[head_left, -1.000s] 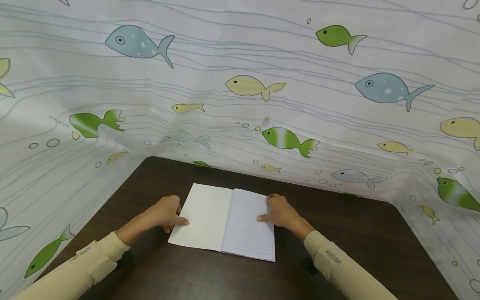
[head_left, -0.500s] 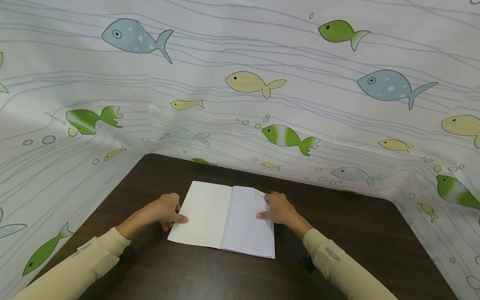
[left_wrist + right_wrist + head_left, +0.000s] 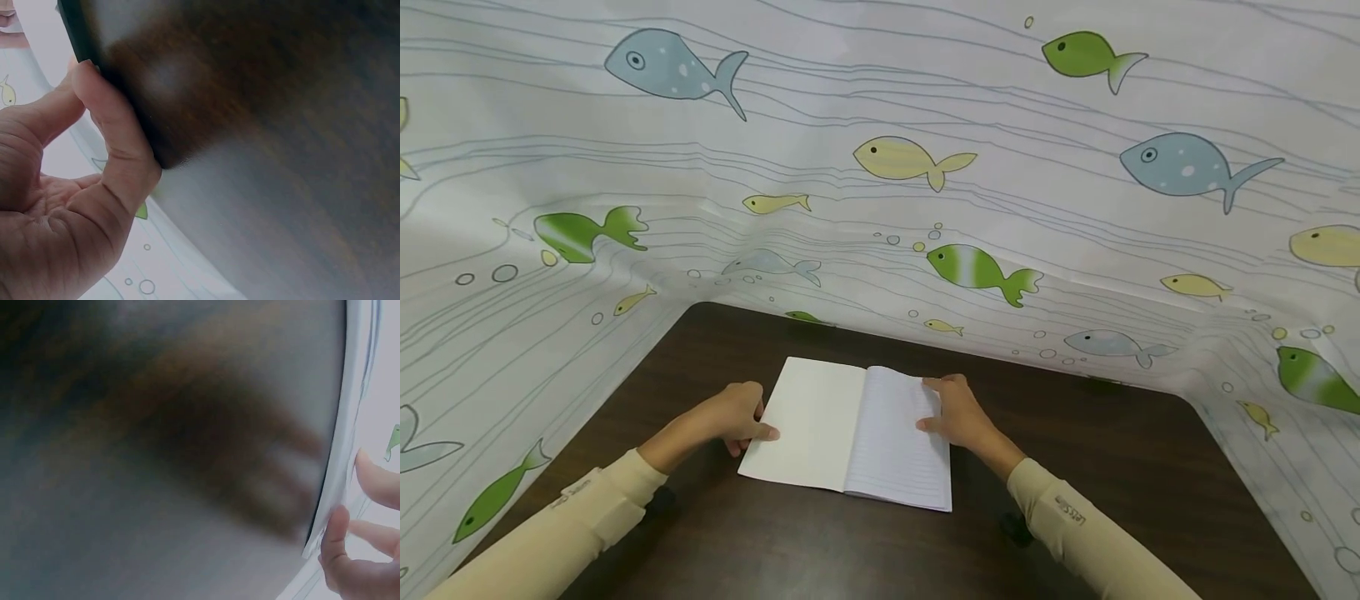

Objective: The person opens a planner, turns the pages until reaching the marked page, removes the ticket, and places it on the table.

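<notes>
Left hand (image 3: 737, 414): thumb on the blank cream page, fingers at its outer edge, pinching it. Right hand (image 3: 962, 415): thumb and finger pinching the outer edge of the lined side; hands well apart. One open paper notebook (image 3: 820, 425), cream left, white ruled right, lying between them on a dark brown wood-grain table (image 3: 752, 542). Two cream fabric sleeves (image 3: 1067, 521). One white fish-patterned sheet (image 3: 820, 75) behind and at both sides.

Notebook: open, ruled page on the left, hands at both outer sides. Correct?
No: the ruled page is on the right; the left page is plain, per head view. Rest holds: notebook open, left hand and right hand at its outer sides.
</notes>
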The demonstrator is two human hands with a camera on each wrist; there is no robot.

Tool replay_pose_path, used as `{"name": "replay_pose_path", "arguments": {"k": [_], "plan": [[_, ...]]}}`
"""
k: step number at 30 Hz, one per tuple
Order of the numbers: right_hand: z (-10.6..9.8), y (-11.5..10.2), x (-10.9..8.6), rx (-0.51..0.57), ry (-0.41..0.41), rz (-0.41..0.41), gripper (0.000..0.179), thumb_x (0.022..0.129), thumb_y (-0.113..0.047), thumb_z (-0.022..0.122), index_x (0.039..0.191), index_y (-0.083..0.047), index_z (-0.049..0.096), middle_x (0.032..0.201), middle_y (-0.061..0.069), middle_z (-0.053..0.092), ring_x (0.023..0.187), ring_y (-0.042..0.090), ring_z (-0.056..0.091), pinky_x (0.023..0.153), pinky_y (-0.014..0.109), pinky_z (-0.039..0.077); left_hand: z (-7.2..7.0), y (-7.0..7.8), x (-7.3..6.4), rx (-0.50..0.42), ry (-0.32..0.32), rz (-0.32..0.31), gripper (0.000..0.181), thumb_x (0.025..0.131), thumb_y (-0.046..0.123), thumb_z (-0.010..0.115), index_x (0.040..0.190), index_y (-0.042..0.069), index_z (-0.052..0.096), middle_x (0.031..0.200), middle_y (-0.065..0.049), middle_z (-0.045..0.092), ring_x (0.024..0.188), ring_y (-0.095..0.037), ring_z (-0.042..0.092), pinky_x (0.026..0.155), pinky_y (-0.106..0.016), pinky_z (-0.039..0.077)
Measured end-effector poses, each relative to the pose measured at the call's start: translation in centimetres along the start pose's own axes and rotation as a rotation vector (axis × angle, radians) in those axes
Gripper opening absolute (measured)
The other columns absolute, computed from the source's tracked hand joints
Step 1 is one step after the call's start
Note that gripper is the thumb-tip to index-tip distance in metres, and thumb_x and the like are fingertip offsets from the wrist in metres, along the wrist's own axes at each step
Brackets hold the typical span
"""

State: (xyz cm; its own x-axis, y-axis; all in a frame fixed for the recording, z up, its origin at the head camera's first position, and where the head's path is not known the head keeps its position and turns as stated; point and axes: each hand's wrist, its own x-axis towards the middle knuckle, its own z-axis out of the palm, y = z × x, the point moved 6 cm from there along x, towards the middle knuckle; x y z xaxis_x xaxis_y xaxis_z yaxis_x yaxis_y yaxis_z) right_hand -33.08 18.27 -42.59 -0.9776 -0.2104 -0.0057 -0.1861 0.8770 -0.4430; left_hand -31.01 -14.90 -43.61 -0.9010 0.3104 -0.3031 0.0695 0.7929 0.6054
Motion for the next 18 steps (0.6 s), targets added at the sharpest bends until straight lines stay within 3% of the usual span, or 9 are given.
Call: {"name": "replay_pose_path", "arguments": {"k": [4,8,11,15,18], "plan": [[-0.4,-0.2,0.0,0.042,0.064,-0.008,0.073,0.083,-0.002,0.092,0.147,0.007,0.058,0.14,0.029,0.063,0.136,0.041,0.052,0.106,0.051,0.057,0.0,-0.1,0.1,-0.003,-0.001,0.002,0.033,0.094,0.01,0.084,0.1,-0.008,0.057,0.07,-0.016,0.062,0.052,-0.018,0.066,0.051,-0.032,0.064],[-0.7,0.1,-0.1,0.104,0.108,0.013,0.081,0.082,0.003,0.091,0.153,0.003,0.052,0.129,0.026,0.067,0.109,0.031,0.065,0.083,0.04,0.061,0.1,-0.1,0.1,-0.002,-0.001,0.013,0.033,0.094,0.01,0.084,0.101,-0.009,0.057,0.07,-0.016,0.062,0.052,-0.018,0.066,0.051,-0.032,0.064],[-0.7,0.5,-0.2,0.169,0.114,0.049,0.086,0.084,0.004,0.089,0.158,0.001,0.044,0.117,0.021,0.069,0.089,0.023,0.066,0.07,0.032,0.059,0.1,-0.1,0.1,-0.008,-0.007,0.019,0.033,0.094,0.01,0.083,0.1,-0.009,0.057,0.072,-0.017,0.062,0.053,-0.019,0.067,0.052,-0.032,0.064],[-0.9,0.9,-0.1,0.195,0.115,0.082,0.084,0.088,0.0,0.087,0.158,0.005,0.041,0.103,0.016,0.072,0.086,0.021,0.067,0.071,0.032,0.061,-0.1,-0.2,0.0,-0.031,-0.018,0.02,0.033,0.094,0.008,0.083,0.1,-0.009,0.055,0.075,-0.018,0.062,0.054,-0.02,0.069,0.053,-0.032,0.065],[-1.2,1.4,0.1,0.206,0.104,0.102,0.07,0.09,-0.002,0.085,0.149,0.009,0.049,0.101,0.017,0.074,0.08,0.02,0.071,0.072,0.035,0.065,-0.2,-0.3,0.0,-0.051,-0.022,0.024,0.033,0.094,0.008,0.083,0.099,-0.008,0.055,0.075,-0.018,0.063,0.054,-0.019,0.069,0.053,-0.033,0.065]]}}
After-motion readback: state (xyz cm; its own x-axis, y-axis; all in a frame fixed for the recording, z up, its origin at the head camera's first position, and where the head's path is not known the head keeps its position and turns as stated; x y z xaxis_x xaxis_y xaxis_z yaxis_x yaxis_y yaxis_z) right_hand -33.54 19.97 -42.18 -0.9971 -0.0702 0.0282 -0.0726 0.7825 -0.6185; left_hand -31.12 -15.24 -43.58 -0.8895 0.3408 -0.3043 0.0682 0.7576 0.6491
